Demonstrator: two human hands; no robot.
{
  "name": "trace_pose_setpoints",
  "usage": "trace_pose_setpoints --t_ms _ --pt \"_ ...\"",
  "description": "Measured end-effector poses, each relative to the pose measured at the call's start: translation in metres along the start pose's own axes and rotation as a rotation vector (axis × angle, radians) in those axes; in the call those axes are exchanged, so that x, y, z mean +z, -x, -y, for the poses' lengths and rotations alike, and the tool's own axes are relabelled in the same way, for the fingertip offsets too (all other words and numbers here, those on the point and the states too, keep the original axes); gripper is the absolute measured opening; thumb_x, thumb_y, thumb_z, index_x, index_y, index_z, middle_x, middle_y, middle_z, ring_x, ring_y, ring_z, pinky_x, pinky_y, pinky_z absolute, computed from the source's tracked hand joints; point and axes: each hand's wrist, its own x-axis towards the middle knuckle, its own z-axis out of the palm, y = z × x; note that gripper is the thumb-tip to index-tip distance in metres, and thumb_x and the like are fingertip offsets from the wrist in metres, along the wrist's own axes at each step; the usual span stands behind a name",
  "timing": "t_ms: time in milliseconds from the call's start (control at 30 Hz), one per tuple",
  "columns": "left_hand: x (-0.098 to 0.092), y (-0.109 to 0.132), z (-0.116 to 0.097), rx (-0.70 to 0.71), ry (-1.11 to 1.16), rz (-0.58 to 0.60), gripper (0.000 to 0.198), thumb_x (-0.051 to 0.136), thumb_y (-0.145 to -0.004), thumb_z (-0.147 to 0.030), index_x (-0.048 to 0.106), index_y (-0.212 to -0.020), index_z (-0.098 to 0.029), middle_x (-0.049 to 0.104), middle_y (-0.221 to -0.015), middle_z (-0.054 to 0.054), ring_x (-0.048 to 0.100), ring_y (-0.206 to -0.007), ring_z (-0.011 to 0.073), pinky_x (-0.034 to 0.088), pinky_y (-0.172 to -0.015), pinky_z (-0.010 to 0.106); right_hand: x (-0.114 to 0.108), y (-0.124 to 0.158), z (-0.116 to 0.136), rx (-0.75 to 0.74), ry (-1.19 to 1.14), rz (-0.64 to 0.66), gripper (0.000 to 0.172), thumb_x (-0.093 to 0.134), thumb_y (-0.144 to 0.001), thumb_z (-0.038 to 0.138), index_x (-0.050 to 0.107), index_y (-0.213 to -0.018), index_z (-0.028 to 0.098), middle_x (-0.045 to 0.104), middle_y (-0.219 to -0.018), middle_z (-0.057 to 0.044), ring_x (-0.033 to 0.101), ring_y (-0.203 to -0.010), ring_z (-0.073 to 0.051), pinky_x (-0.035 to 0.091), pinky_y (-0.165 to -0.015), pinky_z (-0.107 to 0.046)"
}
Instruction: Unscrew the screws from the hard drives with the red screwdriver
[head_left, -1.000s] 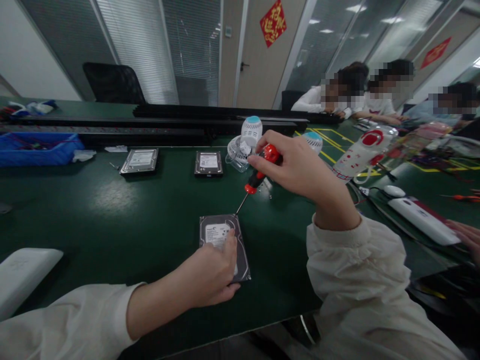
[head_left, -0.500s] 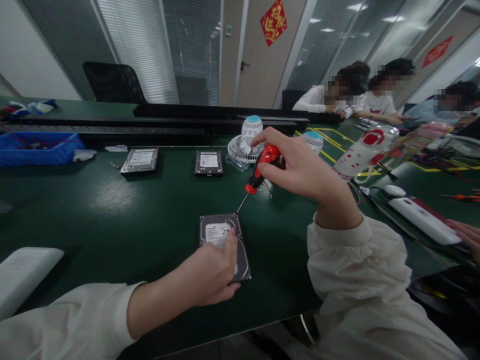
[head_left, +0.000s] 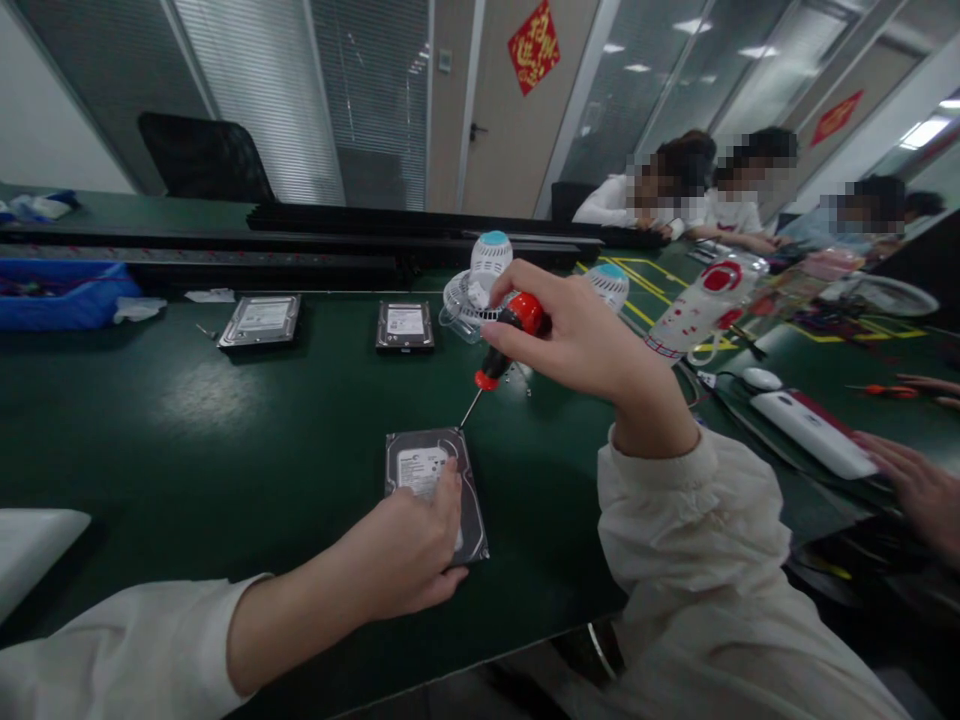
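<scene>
A hard drive [head_left: 474, 510] lies flat on the green table, its label upward and partly covered. My left hand [head_left: 412, 545] holds it down, fingers on the top face and thumb along the near edge. In my right hand [head_left: 574, 335] is a red-and-black screwdriver [head_left: 491, 362], gripped by its handle and tilted. The tip meets the drive's far right corner; the screw there is too small to make out. Several small screws [head_left: 527, 388] lie behind the screwdriver.
Two more drives, a larger one [head_left: 261, 320] and a smaller one [head_left: 405, 325], lie farther back. A blue bin [head_left: 67, 300] stands left, white fans [head_left: 491, 258] behind, and a white power strip [head_left: 814, 433] right, near another person's hand [head_left: 919, 485]. Co-workers sit at the back right.
The whole view has shifted slightly, so most things appear farther left. My left hand stays on the drive, and the screwdriver tip remains at the same corner. Another person's hand at right shows more.
</scene>
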Motion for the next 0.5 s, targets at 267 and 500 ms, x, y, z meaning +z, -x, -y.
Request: trace_pose_setpoints --t_ms 267,500 --pt "0.0017 -0.0026 -0.0008 -0.002 -0.008 0.013 0.077 0.050 -0.099 -0.055 0.057 -0.142 0.010 0.047 -0.148 0.043 0.076 -0.072 0.0320 0.056 -0.053 0.039 0.0017 0.0006 -0.0002 -0.009 -0.040 0.000 0.016 0.051 -0.094 0.028 0.047 -0.110 0.024 0.060 -0.091 -0.002 0.052 -0.077 -0.019 0.038 -0.075 -0.036" --pt "0.0021 -0.0009 -0.0008 0.005 -0.028 -0.008 0.076 0.049 -0.100 -0.055 0.058 -0.142 0.008 0.049 -0.147 0.042 0.077 -0.077 0.0334 0.057 -0.054 0.037 0.0022 -0.0004 0.0019 0.081 0.126 -0.041 0.026 0.053 -0.099 0.045 0.051 -0.086 0.022 0.053 -0.072 0.000 0.044 -0.064 -0.016 0.030 -0.066 -0.033"
